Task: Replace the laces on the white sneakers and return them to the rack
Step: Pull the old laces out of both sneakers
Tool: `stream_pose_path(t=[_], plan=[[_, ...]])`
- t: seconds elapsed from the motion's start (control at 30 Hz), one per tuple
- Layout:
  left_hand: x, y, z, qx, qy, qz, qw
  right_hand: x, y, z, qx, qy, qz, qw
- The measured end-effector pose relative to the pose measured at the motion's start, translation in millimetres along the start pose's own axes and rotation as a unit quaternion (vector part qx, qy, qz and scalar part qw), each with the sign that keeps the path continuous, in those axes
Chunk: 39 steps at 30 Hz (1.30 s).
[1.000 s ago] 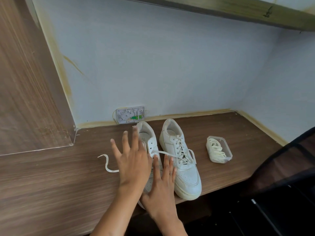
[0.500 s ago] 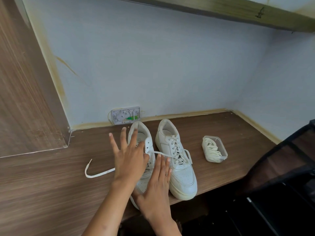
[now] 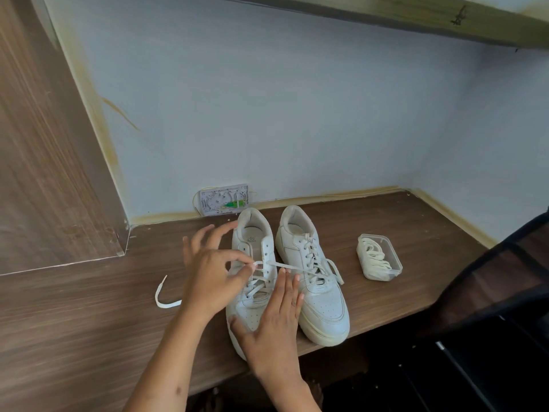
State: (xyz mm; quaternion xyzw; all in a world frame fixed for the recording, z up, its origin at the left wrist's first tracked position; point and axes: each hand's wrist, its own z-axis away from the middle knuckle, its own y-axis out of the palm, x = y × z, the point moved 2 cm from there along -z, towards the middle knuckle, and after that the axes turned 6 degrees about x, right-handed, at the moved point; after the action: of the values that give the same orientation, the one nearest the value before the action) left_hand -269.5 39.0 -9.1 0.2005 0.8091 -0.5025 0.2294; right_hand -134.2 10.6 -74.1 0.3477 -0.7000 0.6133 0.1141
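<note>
a: hands? where's the lace?
b: left hand (image 3: 212, 281) pinches flat white lace (image 3: 292, 268) over the left white leather sneaker (image 3: 252, 281) on the brown wooden shelf (image 3: 89, 322). right hand (image 3: 274, 325) lies flat on its toe, fingers straight.

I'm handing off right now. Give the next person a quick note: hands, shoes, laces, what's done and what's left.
Left hand pinches the lace over the left sneaker; right hand rests flat on its toe.
Right sneaker stands beside it, fully laced.
A lace end trails on the desk; more laces in the plastic box.
Left: finish the left sneaker's lacing, then return both to the rack, which isn't in view.
</note>
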Motion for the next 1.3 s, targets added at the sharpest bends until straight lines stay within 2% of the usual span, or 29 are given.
stream_pose_path(t=[0.07, 0.17, 0.4, 0.6, 0.73, 0.8, 0.87, 0.93, 1.0, 1.07, 1.2, 1.3], plan=[[5, -9, 2, -0.003, -0.047, 0.013, 0.999, 0, 0, 1, 0.002, 0.005, -0.002, 1.0], [10, -10, 4, 0.012, -0.074, -0.093, 0.993, -1, 0, -1, 0.006, 0.011, 0.0, 1.0], [-5, -1, 1, 0.011, 0.008, -0.175, 0.984, 0, 1, -2, -0.01, 0.003, -0.015, 1.0], [-6, 12, -1, 0.033, 0.016, -0.188, 0.982, 0, -1, -3, -0.001, 0.008, 0.004, 1.0], [-2, 5, -3, 0.004, 0.009, -0.17, 0.985, 1, -2, -3, 0.009, 0.013, 0.008, 1.0], [6, -8, -3, -0.034, -0.025, -0.161, 0.986, 0, -2, -2, 0.012, 0.016, 0.007, 1.0], [18, -23, 1, -0.041, -0.1, -0.159, 0.981, 0, -2, -2, 0.013, 0.018, 0.007, 1.0], [27, -30, 8, 0.035, -0.203, -0.145, 0.968, 0, -2, -2, 0.015, 0.018, 0.01, 1.0], [29, -23, 14, 0.112, -0.255, -0.133, 0.951, -1, -2, -2, 0.01, 0.017, 0.01, 1.0], [22, -17, 13, 0.114, -0.218, -0.148, 0.958, -2, -1, -3, 0.004, 0.019, 0.001, 1.0], [6, -6, 5, 0.027, -0.088, -0.141, 0.986, -1, 1, -3, -0.004, 0.01, -0.003, 1.0], [1, 6, 4, 0.031, -0.045, -0.152, 0.987, -1, 1, -4, -0.013, 0.006, -0.007, 1.0]])
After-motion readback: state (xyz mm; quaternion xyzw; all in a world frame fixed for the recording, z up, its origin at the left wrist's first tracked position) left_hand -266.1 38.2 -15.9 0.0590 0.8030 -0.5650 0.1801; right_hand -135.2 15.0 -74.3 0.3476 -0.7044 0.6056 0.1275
